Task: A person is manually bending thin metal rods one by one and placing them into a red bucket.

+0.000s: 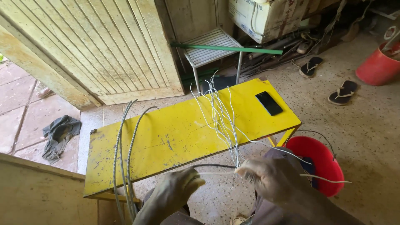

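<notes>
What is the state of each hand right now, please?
Left hand: closed, pulling one thin white wire.
Right hand: closed on the bundle of thin white wires lying over the yellow bench.

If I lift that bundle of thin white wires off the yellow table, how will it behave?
Probably springy, not limp: the white wires fan out in arcs beyond the right hand. Likely light, being thin. Loose ends may splay and snag; the left hand pinches one strand.

A scuffed, matt yellow-painted bench top (175,137) is seen, its paint chipped — thin white plastic-coated wires (221,121) and dull grey metal cable (123,154) lie on it. A glossy black phone (269,103) and smooth red plastic bucket (321,160) are shown.
</notes>
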